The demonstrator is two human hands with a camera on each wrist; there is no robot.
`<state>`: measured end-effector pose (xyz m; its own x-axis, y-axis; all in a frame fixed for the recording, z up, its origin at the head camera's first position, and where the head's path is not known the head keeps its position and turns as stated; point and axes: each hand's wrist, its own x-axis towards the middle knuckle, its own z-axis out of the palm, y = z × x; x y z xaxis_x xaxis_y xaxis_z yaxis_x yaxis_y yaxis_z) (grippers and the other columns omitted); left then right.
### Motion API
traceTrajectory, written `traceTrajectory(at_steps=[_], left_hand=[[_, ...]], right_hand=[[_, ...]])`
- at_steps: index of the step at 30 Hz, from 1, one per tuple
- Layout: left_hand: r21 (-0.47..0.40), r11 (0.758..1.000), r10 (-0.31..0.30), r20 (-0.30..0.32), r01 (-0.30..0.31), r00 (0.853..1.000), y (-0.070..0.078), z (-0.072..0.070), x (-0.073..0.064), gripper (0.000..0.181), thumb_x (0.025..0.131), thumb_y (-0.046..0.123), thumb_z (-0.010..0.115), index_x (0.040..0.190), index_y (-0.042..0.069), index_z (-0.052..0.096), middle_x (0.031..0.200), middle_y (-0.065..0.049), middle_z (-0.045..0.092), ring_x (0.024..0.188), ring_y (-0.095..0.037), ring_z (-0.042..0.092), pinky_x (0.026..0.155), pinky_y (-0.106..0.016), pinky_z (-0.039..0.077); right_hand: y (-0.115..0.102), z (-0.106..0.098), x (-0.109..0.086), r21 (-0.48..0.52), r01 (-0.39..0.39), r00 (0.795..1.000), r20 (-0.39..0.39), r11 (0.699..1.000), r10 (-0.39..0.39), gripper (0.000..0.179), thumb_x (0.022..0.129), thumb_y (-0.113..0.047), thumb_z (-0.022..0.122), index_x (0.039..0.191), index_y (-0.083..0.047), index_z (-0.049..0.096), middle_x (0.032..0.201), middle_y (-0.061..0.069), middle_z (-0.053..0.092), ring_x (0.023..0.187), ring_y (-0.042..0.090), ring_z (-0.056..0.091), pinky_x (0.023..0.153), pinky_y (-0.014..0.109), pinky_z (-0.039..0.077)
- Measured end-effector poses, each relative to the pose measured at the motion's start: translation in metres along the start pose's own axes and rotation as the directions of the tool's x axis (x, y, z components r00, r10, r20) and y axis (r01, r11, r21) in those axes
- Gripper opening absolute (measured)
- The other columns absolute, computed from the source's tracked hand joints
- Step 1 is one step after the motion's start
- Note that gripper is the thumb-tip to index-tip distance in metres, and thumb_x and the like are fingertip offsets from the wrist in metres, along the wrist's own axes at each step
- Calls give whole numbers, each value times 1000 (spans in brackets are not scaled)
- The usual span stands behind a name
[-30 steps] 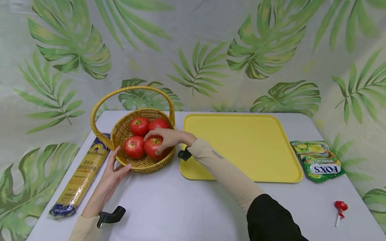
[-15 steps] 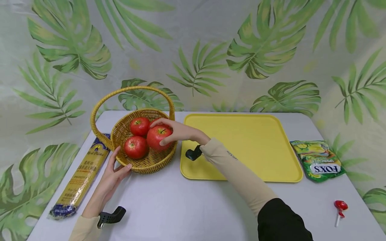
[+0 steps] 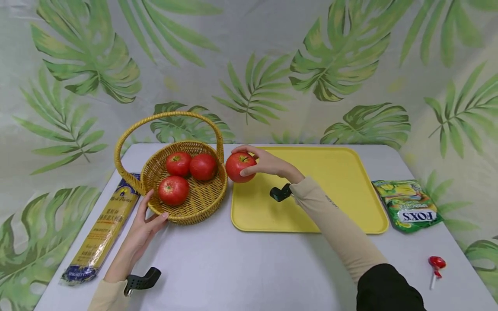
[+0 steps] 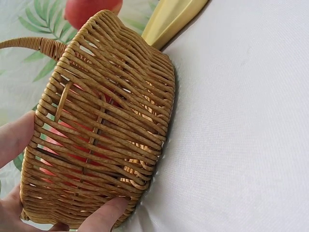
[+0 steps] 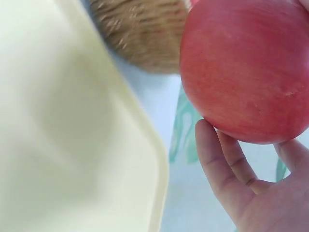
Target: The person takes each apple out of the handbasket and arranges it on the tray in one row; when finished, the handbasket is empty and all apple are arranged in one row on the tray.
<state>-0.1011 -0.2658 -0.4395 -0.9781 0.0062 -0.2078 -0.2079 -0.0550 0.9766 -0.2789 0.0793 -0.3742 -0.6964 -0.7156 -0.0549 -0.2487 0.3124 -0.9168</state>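
A red apple (image 3: 240,166) is in my right hand (image 3: 268,164), which grips it with fingers and thumb just right of the wicker basket (image 3: 202,211), over the tray's left edge. The right wrist view shows the apple (image 5: 246,72) large above the fingers of my right hand (image 5: 260,198). Three more apples lie in the basket, one at the front (image 3: 173,190). With spread, fairly straight fingers, my left hand (image 3: 142,231) touches the basket's front left side. In the left wrist view, fingertips (image 4: 108,212) rest against the woven wall (image 4: 111,121).
A yellow tray (image 3: 311,190) lies right of the basket. The basket's tall handle (image 3: 171,114) arches above it. A spaghetti pack (image 3: 101,233) is at the left, a green FOX'S bag (image 3: 408,205) at the right. Near the right front lies a red lollipop (image 3: 437,262).
My right hand has lifted one apple out of the basket and carried it right, toward the tray. The front apple has shifted slightly. My left hand has stayed at the basket.
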Motion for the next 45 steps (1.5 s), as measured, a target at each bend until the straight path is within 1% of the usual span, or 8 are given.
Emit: traceTrajectory(at_steps=[5, 10, 20, 30, 36, 39, 42, 45], left_hand=[[1, 1000, -1, -3, 1, 1000, -1, 0, 0, 83, 96, 7, 55, 154, 32, 2, 155, -6, -16, 139, -45, 12, 101, -40, 33], [-3, 1000, -7, -6, 7, 1000, 0, 0, -1, 83, 96, 7, 55, 154, 32, 1, 155, -5, -18, 139, -44, 12, 101, -40, 33], [1, 1000, -7, -9, 7, 1000, 1, -1, -2, 83, 96, 7, 55, 154, 31, 1, 155, -6, -17, 139, -45, 12, 101, -40, 34], [14, 1000, -14, -8, 14, 1000, 3, 0, -1, 83, 97, 9, 56, 154, 33, 1, 155, -5, -17, 139, -44, 11, 101, -40, 33], [14, 1000, -8, -9, 8, 1000, 2, 1, -1, 83, 96, 8, 55, 154, 32, 1, 155, -5, -17, 139, -45, 12, 100, -38, 34], [18, 1000, -5, -10, 5, 1000, 1, 1, 0, 83, 97, 8, 55, 154, 33, 2, 155, -5, -17, 138, -45, 13, 100, -38, 34], [22, 1000, -2, -9, 2, 1000, 1, 1, 1, 83, 97, 8, 56, 154, 34, 2, 155, -5, -18, 138, -45, 13, 100, -38, 34], [20, 1000, -2, -7, 2, 1000, 0, 0, 1, 83, 96, 8, 56, 154, 33, 1, 155, -5, -18, 139, -45, 12, 99, -36, 35]], right_hand=[[17, -7, -8, 9, -40, 998, -42, 999, 40, 60, 82, -19, 73, 137, -18, 48, 138, 6, 42, 116, 29, 47, 92, 43, 48], [38, -4, -13, -3, -81, 993, -88, 997, 81, 61, 82, -20, 74, 137, -18, 48, 138, 8, 42, 117, 29, 46, 95, 43, 46], [59, 11, -15, -128, -87, 990, -120, 988, 72, 62, 81, -22, 75, 136, -17, 49, 137, 10, 43, 118, 30, 44, 95, 43, 47], [64, 16, -15, -188, -88, 990, -121, 978, 66, 63, 81, -24, 76, 138, -18, 49, 135, 11, 42, 118, 28, 44, 95, 43, 46], [61, 17, -20, -293, -102, 991, -111, 951, 72, 70, 81, -33, 77, 141, -20, 43, 136, 13, 39, 118, 31, 42, 95, 46, 45], [58, 17, -21, -320, -102, 992, -108, 942, 71, 72, 81, -34, 76, 143, -20, 40, 137, 14, 38, 119, 30, 40, 98, 48, 41], [54, 14, -22, -287, -60, 991, -136, 956, 22, 70, 83, -31, 75, 143, -18, 41, 139, 13, 39, 120, 33, 39, 103, 50, 33], [49, 12, -21, -189, 17, 978, -203, 982, -56, 61, 85, -25, 74, 139, -15, 47, 138, 10, 44, 119, 36, 41, 103, 50, 32]])
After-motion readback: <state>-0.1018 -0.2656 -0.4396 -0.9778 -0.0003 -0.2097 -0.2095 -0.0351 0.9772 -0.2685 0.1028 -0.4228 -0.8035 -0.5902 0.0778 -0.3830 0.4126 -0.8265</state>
